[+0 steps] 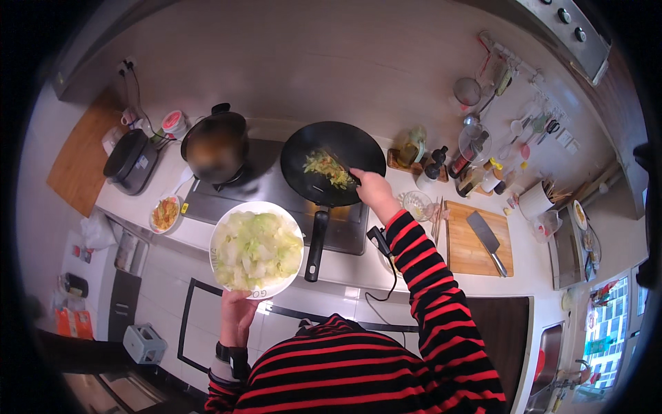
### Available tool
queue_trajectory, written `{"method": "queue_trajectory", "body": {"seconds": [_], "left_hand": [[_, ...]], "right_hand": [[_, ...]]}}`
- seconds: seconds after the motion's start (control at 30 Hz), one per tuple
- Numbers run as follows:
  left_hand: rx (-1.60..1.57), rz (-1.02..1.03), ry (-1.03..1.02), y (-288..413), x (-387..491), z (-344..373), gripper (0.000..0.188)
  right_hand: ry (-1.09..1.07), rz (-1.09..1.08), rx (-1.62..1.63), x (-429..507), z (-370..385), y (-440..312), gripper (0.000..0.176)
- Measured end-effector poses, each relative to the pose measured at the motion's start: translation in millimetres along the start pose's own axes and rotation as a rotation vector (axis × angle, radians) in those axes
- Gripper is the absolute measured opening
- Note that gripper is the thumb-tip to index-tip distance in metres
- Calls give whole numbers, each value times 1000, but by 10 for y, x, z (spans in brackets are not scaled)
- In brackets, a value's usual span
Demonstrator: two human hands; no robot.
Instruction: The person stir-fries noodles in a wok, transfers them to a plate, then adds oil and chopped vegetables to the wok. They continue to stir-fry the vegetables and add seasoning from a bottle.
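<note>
My left hand (239, 310) grips the near rim of a white plate (219, 269) heaped with chopped pale green leaves, probably lettuce or cabbage (258, 248). The plate is held in front of the cooktop, left of the wok's handle (317, 243). Above the black wok (362, 142), my right hand (373, 190) is closed on the end of a spatula (336, 158), whose far part reaches into the wok. Chopped yellow-green food (331, 168) lies in the middle of the wok. My fingers partly cover the spatula's handle.
A dark pot (214, 147) stands on the cooktop (266, 181), its contents blurred. To its left is a small plate of food (165, 213). A cleaver (485, 235) lies on a wooden cutting board (478, 259) at right. Bottles (465, 181) line the wall; a black cable (395, 282) hangs over the counter edge.
</note>
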State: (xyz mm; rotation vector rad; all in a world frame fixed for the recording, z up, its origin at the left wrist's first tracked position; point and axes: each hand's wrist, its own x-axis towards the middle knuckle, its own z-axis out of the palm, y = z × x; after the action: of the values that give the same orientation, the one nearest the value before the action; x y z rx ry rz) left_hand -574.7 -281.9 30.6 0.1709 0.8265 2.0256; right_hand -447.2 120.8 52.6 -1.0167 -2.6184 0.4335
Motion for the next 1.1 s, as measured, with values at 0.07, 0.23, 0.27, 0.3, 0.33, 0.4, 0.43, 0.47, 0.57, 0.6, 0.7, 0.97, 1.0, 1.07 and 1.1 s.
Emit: {"method": "queue_trajectory", "body": {"seconds": [0.07, 0.23, 0.27, 0.3, 0.33, 0.4, 0.43, 0.47, 0.57, 0.6, 0.7, 0.97, 1.0, 1.07, 1.1], "left_hand": [[-1, 14, -36, 10, -22, -18, 76], [0, 28, 9, 23, -68, -81, 74], [-11, 43, -30, 20, -72, -90, 74], [-4, 33, 9, 15, -80, -96, 74], [-7, 36, 10, 15, -83, -99, 73], [-15, 35, -7, 22, -89, -97, 74], [-24, 33, -24, 24, -93, -91, 75], [-40, 38, -72, 26, -97, -81, 76], [-39, 34, -54, 23, -137, -47, 73], [-42, 39, -24, 25, -157, -36, 74], [-54, 69, -15, 45, -218, -19, 75], [-53, 92, -31, 57, -292, -102, 75], [-42, 82, -3, 56, -300, -122, 75], [-31, 77, -39, 80, -303, -165, 75], [-23, 73, -4, 86, -308, -179, 75]], "right_hand": [[-98, 21, -19, -140, -29, 6, 53], [-196, -51, -156, -605, -804, 244, 51], [-206, -66, -218, -662, -1025, 278, 49], [-225, -81, -264, -703, -1227, 312, 49], [-263, -48, -372, -714, -1353, 322, 47], [-253, -70, -450, -681, -1374, 275, 46], [-224, -86, -447, -637, -1289, 234, 45], [-209, -88, -449, -581, -1164, 196, 45], [-134, -59, -379, -360, -645, 92, 45], [-104, -60, -344, -283, -509, 68, 45], [-61, -24, -198, -29, -273, 35, 47], [-179, 7, 7, -289, -8, 25, 57], [-208, -36, -15, -397, -167, 79, 55], [-244, -98, -33, -577, -599, 162, 51], [-266, -94, -30, -649, -825, 186, 49]]}}
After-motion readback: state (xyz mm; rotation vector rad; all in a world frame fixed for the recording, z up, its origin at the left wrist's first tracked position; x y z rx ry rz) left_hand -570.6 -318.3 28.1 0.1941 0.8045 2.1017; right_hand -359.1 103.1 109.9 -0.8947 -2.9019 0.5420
